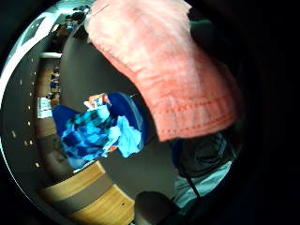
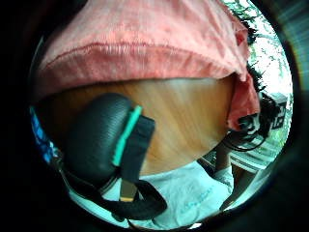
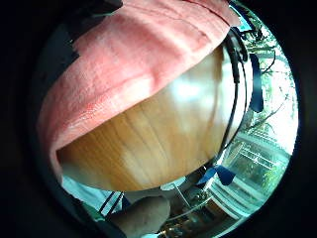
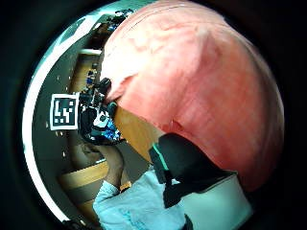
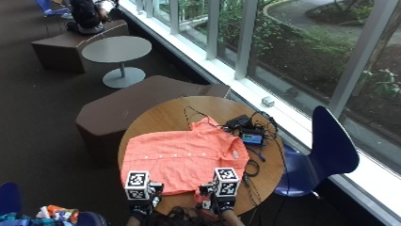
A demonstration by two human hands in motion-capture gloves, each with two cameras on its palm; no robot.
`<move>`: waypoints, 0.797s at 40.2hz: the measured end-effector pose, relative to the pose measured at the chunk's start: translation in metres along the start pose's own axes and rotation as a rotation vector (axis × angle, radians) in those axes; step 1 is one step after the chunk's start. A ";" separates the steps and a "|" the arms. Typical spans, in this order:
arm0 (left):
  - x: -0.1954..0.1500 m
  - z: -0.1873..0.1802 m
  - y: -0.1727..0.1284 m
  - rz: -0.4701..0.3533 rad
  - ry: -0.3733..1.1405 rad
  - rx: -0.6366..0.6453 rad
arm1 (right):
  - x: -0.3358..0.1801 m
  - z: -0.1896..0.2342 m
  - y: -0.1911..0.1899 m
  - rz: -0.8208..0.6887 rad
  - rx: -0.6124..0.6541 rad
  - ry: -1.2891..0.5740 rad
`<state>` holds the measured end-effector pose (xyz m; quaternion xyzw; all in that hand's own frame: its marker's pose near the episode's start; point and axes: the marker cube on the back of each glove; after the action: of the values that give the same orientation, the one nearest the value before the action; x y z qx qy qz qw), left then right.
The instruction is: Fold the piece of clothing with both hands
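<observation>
Shirt [image 5: 185,160] in coral-orange lies spread flat on the round wooden surface [image 5: 160,117], buttoned front up, its near hem at the lower middle of the outside view, where both of your hands sit. Your left hand [image 5: 141,203] is at the hem's left corner and your right hand [image 5: 216,200] at its right corner. The fingers themselves are hidden in that view, so you cannot tell from it how far they are curled. In all four palm views the cloth fills much of the picture and drapes clear of the wood, which suggests each hand has a corner lifted; whether that is a pinch or just a drape over the fingers is not shown.

Expect the fabric to be light, soft and limp. It should sag between your hands and fold wherever it is unsupported, so take it at the stitched hem edge, where the double seam gives a little body, and keep both corners level.

Outward from the shirt, the collar points toward the upper right of the frame, where a small device [image 5: 252,137] and loose black cables [image 5: 253,167] lie just beside the shirt's far edge and right side. A sweeping fold could drag them.
</observation>
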<state>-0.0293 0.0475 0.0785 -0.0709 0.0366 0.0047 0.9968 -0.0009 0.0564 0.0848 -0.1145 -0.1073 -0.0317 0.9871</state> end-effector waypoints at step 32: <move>-0.052 -0.141 0.079 0.173 -0.065 0.731 | 0.046 -0.141 0.047 -0.354 0.284 -0.008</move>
<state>-0.0925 0.1051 -0.0678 0.2929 0.0101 0.0778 0.9529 0.0770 0.0676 -0.0498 0.0459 -0.1332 -0.1884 0.9719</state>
